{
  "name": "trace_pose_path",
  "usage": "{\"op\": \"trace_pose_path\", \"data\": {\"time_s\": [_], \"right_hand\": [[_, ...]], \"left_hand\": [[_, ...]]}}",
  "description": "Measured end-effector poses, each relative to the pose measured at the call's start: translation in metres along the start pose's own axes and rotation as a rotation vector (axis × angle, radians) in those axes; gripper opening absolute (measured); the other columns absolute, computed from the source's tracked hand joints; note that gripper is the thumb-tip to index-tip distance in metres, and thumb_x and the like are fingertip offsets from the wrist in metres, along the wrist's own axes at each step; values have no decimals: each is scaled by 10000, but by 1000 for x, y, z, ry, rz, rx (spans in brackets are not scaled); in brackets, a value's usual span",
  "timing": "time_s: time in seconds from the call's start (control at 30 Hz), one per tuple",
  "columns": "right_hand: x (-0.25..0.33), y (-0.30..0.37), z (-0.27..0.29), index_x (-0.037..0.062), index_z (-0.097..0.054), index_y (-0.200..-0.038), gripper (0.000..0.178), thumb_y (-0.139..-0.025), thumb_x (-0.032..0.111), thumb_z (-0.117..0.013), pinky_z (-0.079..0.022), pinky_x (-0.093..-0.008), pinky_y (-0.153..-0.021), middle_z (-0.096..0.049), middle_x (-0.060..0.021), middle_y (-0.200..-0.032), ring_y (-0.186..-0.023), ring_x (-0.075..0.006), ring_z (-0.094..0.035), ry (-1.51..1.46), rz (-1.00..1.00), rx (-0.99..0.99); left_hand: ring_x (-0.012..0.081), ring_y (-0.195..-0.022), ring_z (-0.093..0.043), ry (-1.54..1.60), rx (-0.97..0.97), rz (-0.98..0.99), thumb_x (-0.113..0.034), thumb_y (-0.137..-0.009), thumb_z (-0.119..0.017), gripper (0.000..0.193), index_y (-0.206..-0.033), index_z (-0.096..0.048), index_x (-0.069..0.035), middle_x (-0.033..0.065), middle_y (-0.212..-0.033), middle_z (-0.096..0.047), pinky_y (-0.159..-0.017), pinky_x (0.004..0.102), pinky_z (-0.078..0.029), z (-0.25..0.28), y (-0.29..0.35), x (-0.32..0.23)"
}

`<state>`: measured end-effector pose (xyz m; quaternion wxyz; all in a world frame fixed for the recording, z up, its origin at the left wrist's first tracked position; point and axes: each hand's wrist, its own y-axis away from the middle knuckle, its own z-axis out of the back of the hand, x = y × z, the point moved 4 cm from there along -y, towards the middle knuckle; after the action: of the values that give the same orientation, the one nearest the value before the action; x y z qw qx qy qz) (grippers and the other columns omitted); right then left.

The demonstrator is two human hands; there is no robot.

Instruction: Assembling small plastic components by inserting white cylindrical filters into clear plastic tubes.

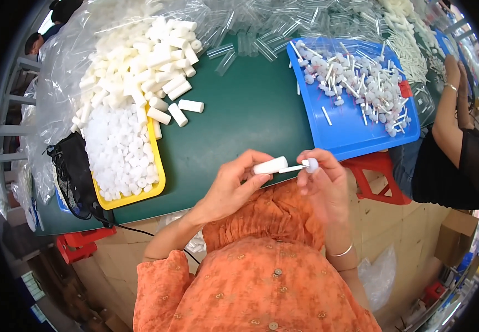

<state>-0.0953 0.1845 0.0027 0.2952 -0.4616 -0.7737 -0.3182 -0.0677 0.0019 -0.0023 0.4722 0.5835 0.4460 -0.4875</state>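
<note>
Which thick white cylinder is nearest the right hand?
The white cylinder pinched in the left hand, one end toward the right hand; the others lie in or beside the heap at upper left.

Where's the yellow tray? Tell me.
In the head view, the yellow tray sits at left on the green table, left of the left hand, next to the white cylinders.

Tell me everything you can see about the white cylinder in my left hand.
The white cylinder is a short, matte rod that looks like foam or packed fibre. It slants slightly, right end higher in the picture, near the front of the green table. The grip of the left hand holds it near its left end, between thumb and fingers. Its right end is close to the white stick in the right hand; whether they touch is unclear.
</note>
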Motion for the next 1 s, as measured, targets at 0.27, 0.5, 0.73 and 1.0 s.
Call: {"op": "trace_pose_path", "data": {"time_s": [0.27, 0.5, 0.73, 1.0], "right_hand": [[-35, 1, -1, 12, -583, -1188, 276, -1008, 213, -528, -454, -212, -548, -617, -159, -1182, -662, -77, -535, -111, -46, -46], [-33, 5, 3, 15, -582, -1200, 263, -1009, 185, -519, -511, -219, -621, -612, -204, -1215, -724, -105, -596, -121, -15, -59], [-29, 7, 2, -12, -547, -1201, 241, -988, 101, -535, -563, -257, -718, -591, -234, -1244, -852, -163, -661, -29, -6, -13], [-32, 8, -2, -22, -552, -1162, 266, -903, -66, -590, -556, -313, -841, -604, -217, -1216, -992, -239, -656, 322, 269, 53]], "left_hand": [[75, -641, -522, -195, 155, 179, -124, -983, -538, 174, -1098, -596, -8, 31, -719, -581, -572, 250, -424, 7, 3, 3], [169, -610, -585, -428, 42, -120, -34, -913, -610, 113, -1024, -610, -11, 79, -757, -629, -538, 297, -451, -3, 1, -8], [264, -669, -645, -653, -23, -356, -1, -866, -648, 134, -998, -625, -17, 126, -794, -657, -585, 328, -505, -2, 1, -14], [132, -770, -609, -151, -53, -69, -7, -927, -561, 218, -1142, -526, -6, 62, -860, -606, -659, 285, -490, -9, 7, -5]]}}
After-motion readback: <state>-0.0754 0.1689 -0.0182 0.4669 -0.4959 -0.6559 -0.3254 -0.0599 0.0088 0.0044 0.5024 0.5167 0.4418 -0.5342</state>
